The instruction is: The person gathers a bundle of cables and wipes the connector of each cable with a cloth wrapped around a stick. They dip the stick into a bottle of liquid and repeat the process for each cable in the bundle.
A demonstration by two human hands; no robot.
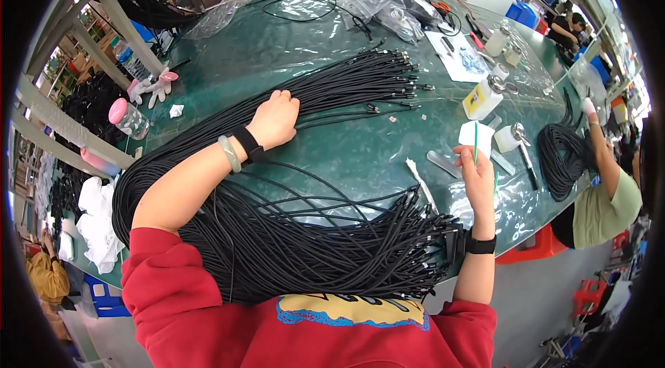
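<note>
Toward the near edge of the glossy green counter [360, 150], the right hand [473, 168] pinches a thin green stick [476, 138], while the left hand [275, 118], grip indeterminable, apparently steadies long black round cables [346, 80].

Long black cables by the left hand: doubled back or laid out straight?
Doubled back: the long black cables curve round at picture left; one run heads right past the left hand, another nearer the body.

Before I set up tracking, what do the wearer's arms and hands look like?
Red sleeves ending near the elbows. Left hand and right hand ungloved. Left wrist: wide black band, pale bangle just behind it. Right wrist: another black band.
</note>
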